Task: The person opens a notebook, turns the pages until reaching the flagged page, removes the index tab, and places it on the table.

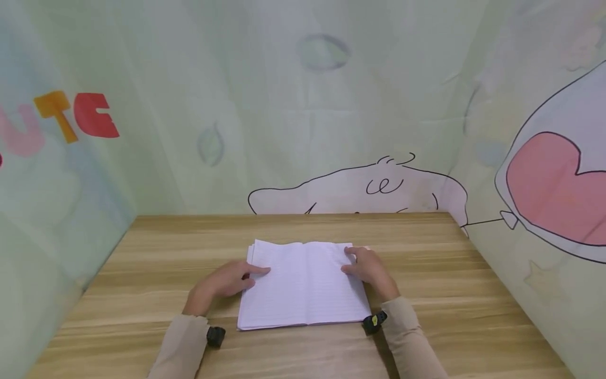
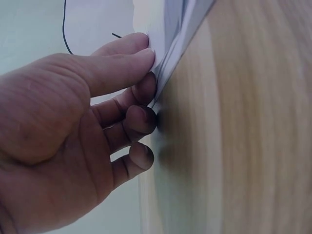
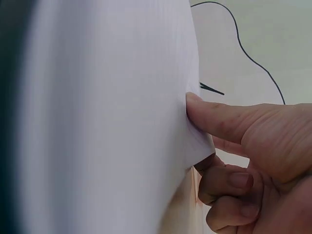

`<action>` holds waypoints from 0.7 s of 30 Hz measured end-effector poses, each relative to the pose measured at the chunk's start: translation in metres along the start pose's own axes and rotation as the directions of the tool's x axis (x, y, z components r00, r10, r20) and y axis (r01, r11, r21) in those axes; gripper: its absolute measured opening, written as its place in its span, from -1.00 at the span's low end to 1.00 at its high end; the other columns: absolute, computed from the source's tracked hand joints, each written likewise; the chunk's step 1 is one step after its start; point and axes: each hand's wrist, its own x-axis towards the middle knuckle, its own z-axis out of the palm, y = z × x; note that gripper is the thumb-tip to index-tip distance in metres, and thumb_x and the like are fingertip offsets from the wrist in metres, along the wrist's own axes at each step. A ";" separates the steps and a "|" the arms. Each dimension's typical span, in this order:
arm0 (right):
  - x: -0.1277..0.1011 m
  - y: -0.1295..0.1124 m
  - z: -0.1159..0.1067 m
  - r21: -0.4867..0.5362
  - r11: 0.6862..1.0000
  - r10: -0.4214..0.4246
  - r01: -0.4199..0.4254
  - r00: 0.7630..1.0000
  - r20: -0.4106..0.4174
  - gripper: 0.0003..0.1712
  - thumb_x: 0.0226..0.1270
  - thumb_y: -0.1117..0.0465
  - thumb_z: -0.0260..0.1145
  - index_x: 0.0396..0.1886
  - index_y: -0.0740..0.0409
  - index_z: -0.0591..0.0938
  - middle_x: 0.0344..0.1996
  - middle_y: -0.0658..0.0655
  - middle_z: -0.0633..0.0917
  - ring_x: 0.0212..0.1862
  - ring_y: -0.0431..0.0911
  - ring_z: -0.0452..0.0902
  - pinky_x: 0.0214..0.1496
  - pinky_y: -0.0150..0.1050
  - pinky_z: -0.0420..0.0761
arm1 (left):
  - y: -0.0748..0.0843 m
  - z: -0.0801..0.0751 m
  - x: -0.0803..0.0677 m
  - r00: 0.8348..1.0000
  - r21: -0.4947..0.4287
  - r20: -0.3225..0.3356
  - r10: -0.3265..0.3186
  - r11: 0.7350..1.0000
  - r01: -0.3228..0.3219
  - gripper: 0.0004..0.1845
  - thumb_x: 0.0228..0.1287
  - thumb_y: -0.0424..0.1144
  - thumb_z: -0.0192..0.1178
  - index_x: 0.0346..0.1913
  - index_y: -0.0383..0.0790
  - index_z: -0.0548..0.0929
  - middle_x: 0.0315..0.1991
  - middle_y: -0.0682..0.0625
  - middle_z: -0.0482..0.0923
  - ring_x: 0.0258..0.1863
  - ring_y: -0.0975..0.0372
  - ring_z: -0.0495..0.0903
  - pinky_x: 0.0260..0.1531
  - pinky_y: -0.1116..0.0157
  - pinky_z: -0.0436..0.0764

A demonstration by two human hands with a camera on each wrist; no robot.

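An open notebook with lined white pages lies flat in the middle of the wooden table. My left hand is at its left edge. In the left wrist view the left hand has thumb and forefinger on top of the left pages, with the other fingers curled against their edge on the table. My right hand is at the upper right of the right page. Seen from the right wrist, the right hand pinches the lifted, curling edge of a page between thumb and forefinger.
Cartoon-printed cloth walls close in the table at the back, the left and the right. Small black cameras sit on both wrists. Bare wood surrounds the notebook on all sides.
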 end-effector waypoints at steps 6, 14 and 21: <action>0.001 0.004 -0.004 0.137 0.983 0.126 -0.122 0.992 -0.019 -0.31 -0.07 0.05 0.42 0.09 0.20 0.43 -0.19 0.19 0.57 -0.25 -0.03 0.49 -0.25 -0.15 0.50 | 0.002 0.002 0.000 1.000 -0.014 -0.010 -0.019 1.000 0.019 -0.59 0.21 -0.34 0.07 0.11 0.05 0.50 0.09 0.01 0.44 -0.24 0.21 0.35 -0.27 0.24 0.32; 0.002 0.005 -0.007 0.140 0.976 0.175 -0.165 0.983 -0.059 -0.72 0.04 0.07 0.35 -0.43 0.18 0.54 -0.49 0.10 0.54 -0.45 -0.07 0.43 -0.48 -0.29 0.41 | 0.002 0.001 -0.001 0.999 -0.037 0.010 -0.040 0.999 0.040 -0.58 0.21 -0.34 0.07 0.13 0.05 0.48 -0.16 0.05 0.46 -0.49 0.22 0.30 -0.36 0.27 0.33; 0.001 0.004 -0.006 0.120 0.984 0.143 -0.133 0.987 -0.078 -0.73 0.08 0.05 0.31 -0.49 0.17 0.53 -0.53 0.09 0.52 -0.48 -0.08 0.40 -0.52 -0.30 0.37 | 0.001 0.000 -0.003 1.000 -0.017 -0.001 -0.011 1.000 0.011 -0.59 0.21 -0.35 0.06 0.13 0.03 0.48 -0.03 0.05 0.46 -0.35 0.23 0.35 -0.29 0.26 0.32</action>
